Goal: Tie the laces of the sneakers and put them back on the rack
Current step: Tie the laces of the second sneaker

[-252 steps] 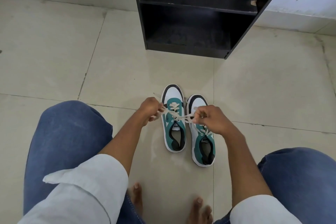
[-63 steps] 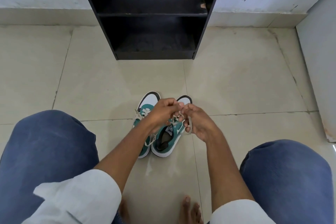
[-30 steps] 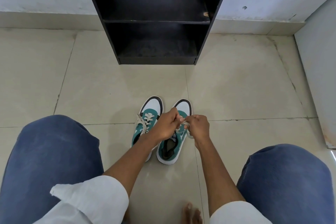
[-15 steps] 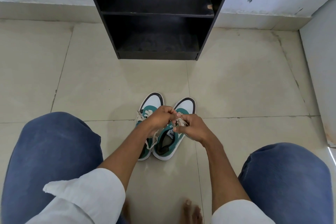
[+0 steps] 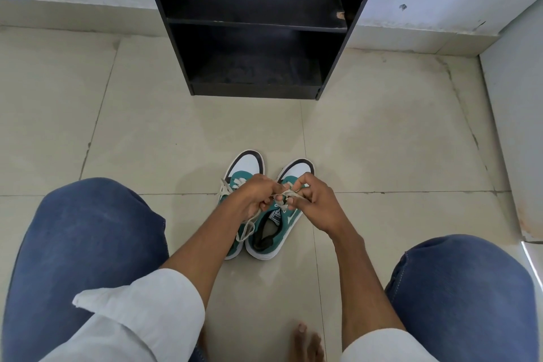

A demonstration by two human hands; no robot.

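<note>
Two green and white sneakers stand side by side on the tiled floor, toes pointing to the rack. The left sneaker (image 5: 245, 163) shows a tied bow of cream lace on its left side. Over the right sneaker (image 5: 271, 239) both my hands meet. My left hand (image 5: 254, 195) pinches a strand of the cream lace (image 5: 286, 193), and a loop of it hangs below. My right hand (image 5: 316, 200) pinches the same lace from the other side. The black rack (image 5: 255, 23) stands ahead with bare shelves.
My knees in blue jeans sit at the left (image 5: 88, 244) and right (image 5: 458, 288) of the view. My bare toes (image 5: 305, 341) show at the bottom. A white wall (image 5: 517, 126) runs along the right, and the floor between sneakers and rack is bare tile.
Over the last second my hands stayed on the right sneaker's lace, working it between the fingers. Eight seconds ago they were on the left sneaker's lace.
</note>
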